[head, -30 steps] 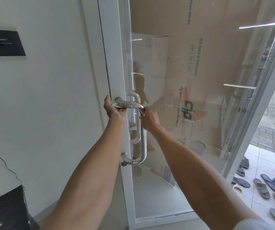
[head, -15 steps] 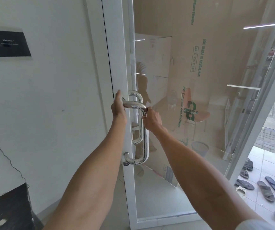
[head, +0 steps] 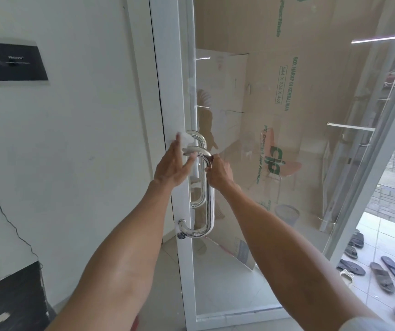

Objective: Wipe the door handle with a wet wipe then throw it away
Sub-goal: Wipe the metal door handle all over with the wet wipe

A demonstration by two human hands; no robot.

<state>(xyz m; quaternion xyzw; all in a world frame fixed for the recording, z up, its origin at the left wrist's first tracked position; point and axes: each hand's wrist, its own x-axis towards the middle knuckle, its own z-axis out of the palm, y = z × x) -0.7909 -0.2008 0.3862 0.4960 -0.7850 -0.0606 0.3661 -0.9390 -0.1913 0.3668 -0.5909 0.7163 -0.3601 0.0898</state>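
A chrome loop door handle (head: 209, 204) is fixed to the white frame of a glass door (head: 287, 177). My left hand (head: 173, 164) is at the handle's top mount with its fingers stretched upward. It presses a white wet wipe (head: 187, 138) against the top of the handle, and the thumb reaches under the upper bar. My right hand (head: 218, 172) grips the handle just below its upper bend, on the glass side. Part of the wipe is hidden behind my left fingers.
The white wall holds a black plaque (head: 14, 62) on the left, and a black box (head: 12, 297) stands at the lower left. Cardboard sheets (head: 299, 68) and a small bin (head: 286, 213) show through the glass. Several sandals (head: 382, 271) lie on the tiled floor at the right.
My left hand has let go of the handle's top bar, straightened its fingers and moved up, so the wipe now shows at its fingertips. My right hand stays on the handle.
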